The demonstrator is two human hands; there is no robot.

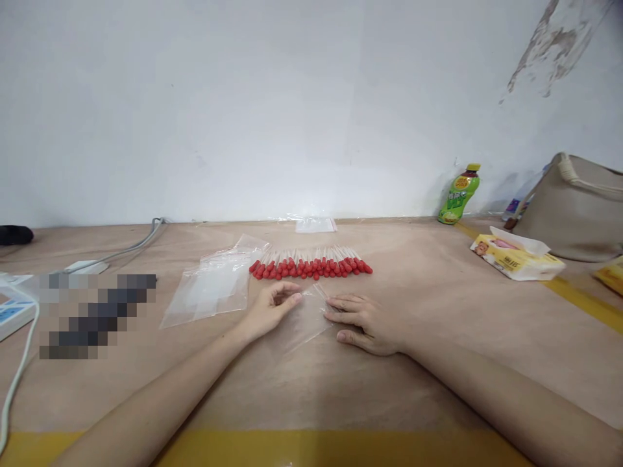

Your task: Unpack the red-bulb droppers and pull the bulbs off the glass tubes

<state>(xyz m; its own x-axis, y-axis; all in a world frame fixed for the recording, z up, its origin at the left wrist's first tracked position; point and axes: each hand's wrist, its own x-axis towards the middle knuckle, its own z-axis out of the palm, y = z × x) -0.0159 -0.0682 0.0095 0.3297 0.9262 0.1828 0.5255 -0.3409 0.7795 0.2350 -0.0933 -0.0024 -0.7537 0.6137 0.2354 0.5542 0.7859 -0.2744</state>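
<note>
A small clear plastic bag lies flat on the brown table between my hands. My left hand rests on its left edge with the fingers curled and the thumb against them, pinching the bag's rim. My right hand lies flat on the bag's right edge, fingers stretched out and pressing it down. Just beyond the hands is a row of several clear droppers with red bulbs. A stack of larger clear bags lies to the left of the row.
A green drink bottle leans at the wall, back right, near a tissue pack and a beige bag. A white power strip and grey cables sit at the left. A folded clear bag lies by the wall.
</note>
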